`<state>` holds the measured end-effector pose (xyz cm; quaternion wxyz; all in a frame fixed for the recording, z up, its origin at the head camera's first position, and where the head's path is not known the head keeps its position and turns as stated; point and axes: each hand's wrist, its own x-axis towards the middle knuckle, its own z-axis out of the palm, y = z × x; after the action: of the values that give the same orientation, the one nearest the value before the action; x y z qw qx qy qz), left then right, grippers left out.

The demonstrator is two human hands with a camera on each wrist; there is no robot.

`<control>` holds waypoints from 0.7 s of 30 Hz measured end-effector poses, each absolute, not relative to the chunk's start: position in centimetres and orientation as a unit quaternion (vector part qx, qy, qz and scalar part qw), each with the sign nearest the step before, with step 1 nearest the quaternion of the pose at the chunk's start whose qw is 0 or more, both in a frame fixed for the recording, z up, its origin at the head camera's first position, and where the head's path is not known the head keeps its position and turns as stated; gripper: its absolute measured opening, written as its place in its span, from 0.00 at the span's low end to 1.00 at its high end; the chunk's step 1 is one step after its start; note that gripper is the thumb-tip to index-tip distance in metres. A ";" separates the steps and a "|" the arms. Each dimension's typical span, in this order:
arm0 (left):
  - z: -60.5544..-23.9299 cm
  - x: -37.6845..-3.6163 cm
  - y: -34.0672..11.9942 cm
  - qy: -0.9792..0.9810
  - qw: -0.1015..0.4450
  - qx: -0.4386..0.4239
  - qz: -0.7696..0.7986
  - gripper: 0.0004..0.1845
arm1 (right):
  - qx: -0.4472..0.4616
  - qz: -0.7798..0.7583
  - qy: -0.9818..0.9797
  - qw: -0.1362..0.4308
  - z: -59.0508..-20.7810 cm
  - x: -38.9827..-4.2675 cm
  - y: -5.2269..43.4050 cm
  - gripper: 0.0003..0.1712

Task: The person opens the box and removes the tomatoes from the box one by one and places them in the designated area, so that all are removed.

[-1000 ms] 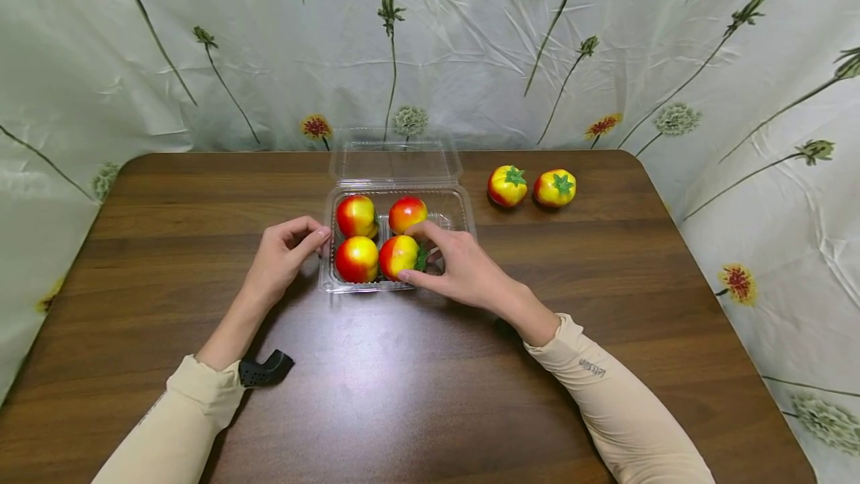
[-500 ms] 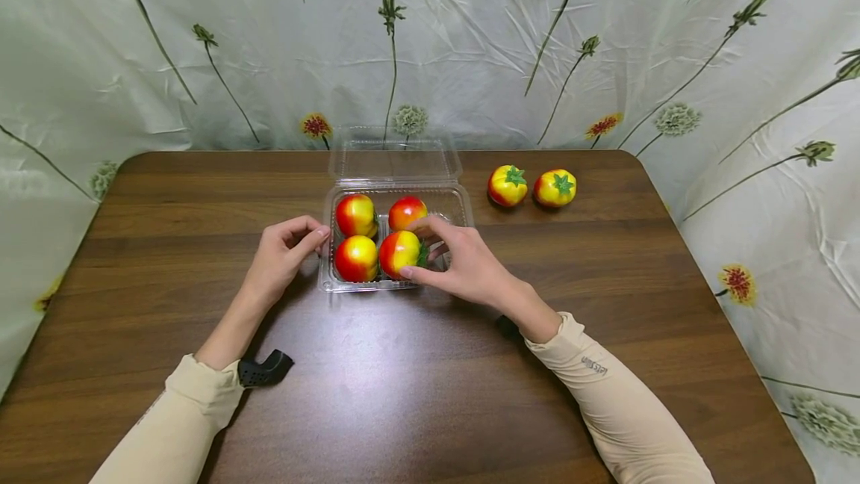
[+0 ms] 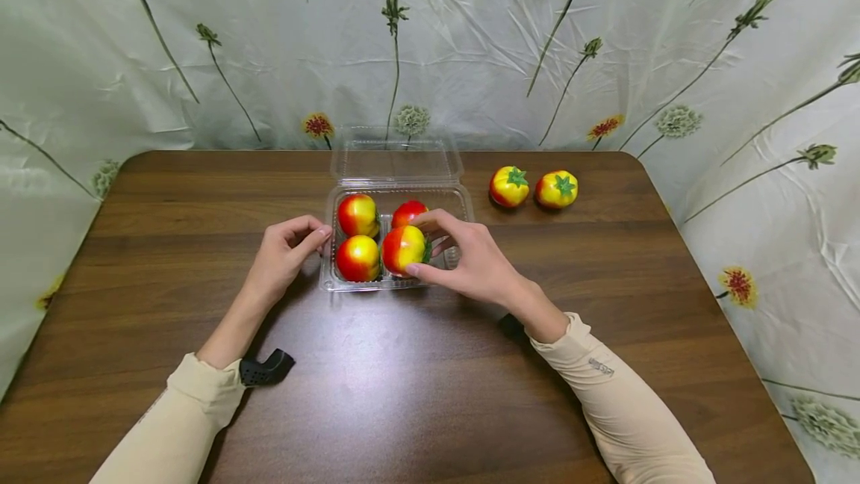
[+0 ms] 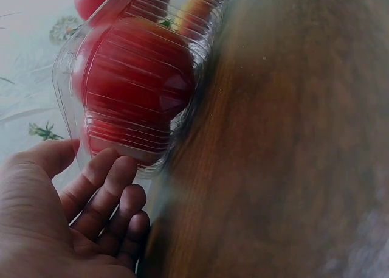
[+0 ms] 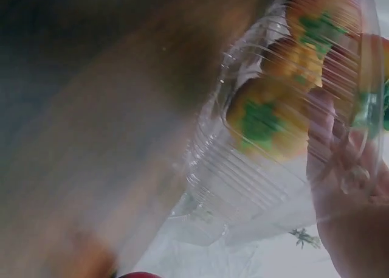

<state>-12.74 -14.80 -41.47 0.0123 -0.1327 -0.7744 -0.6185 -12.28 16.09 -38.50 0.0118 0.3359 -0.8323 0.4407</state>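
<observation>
A clear plastic clamshell container (image 3: 463, 208) stands with its lid (image 3: 396, 159) folded back. My left hand (image 3: 285, 256) pinches its left rim, thumb above and fingers against the wall in the left wrist view. Between thumb and fingers, my right hand (image 3: 473, 256) holds a red-and-yellow fruit (image 3: 403, 251) with a green leafy cap turned right, over the front of the container. Two similar fruits, a back one (image 3: 358, 215) and a front one (image 3: 358, 258), sit in the left half. Another fruit (image 3: 408, 212) lies behind the held one, partly covered by it.
Two more such fruits, one (image 3: 508, 187) beside the other (image 3: 556, 189), rest on the brown wooden table (image 3: 376, 394) to the right of the lid. A flower-printed curtain (image 3: 470, 51) hangs behind the table's back edge.
My right hand has raised the held fruit and shifted it slightly back and right, so it covers more of the fruit behind. The left hand stays at the rim.
</observation>
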 end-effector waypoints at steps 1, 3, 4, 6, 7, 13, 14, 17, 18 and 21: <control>-41.5 -12.8 -14.8 -0.774 0.012 -0.134 -0.619 0.09 | 0.335 0.444 -0.831 0.014 -38.4 -12.3 16.2 0.30; -41.5 -12.8 -14.7 -0.773 0.012 -0.134 -0.620 0.09 | 0.332 0.452 -0.828 0.020 -37.9 -12.2 16.3 0.31; -41.4 -12.8 -14.7 -0.773 0.011 -0.134 -0.620 0.10 | 0.330 0.457 -0.826 0.023 -37.6 -12.1 16.4 0.31; -41.4 -12.8 -14.7 -0.775 0.011 -0.133 -0.617 0.10 | 0.324 0.466 -0.823 0.029 -36.8 -11.9 16.5 0.31; -41.4 -12.8 -14.7 -0.777 0.011 -0.132 -0.616 0.10 | 0.320 0.472 -0.821 0.032 -36.3 -11.7 16.5 0.31; -41.3 -12.7 -14.7 -0.782 0.010 -0.129 -0.610 0.09 | 0.302 0.478 -0.823 0.050 -33.7 -11.0 16.8 0.30; -41.3 -12.7 -14.7 -0.782 0.010 -0.129 -0.610 0.09 | 0.301 0.478 -0.824 0.052 -33.6 -11.0 16.9 0.30; -41.2 -12.7 -14.7 -0.783 0.010 -0.128 -0.608 0.09 | 0.298 0.478 -0.824 0.055 -33.4 -11.1 17.0 0.30; -41.2 -12.6 -14.7 -0.784 0.011 -0.128 -0.608 0.09 | 0.297 0.480 -0.823 0.057 -33.3 -11.1 17.0 0.30; -41.2 -12.6 -14.7 -0.782 0.011 -0.130 -0.610 0.09 | 0.297 0.479 -0.824 0.065 -33.4 -11.3 17.1 0.31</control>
<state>-12.63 -14.70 -41.17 0.0112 -0.1295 -0.7816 -0.6100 -11.25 17.14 -33.43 0.0654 0.2967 -0.8235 0.4790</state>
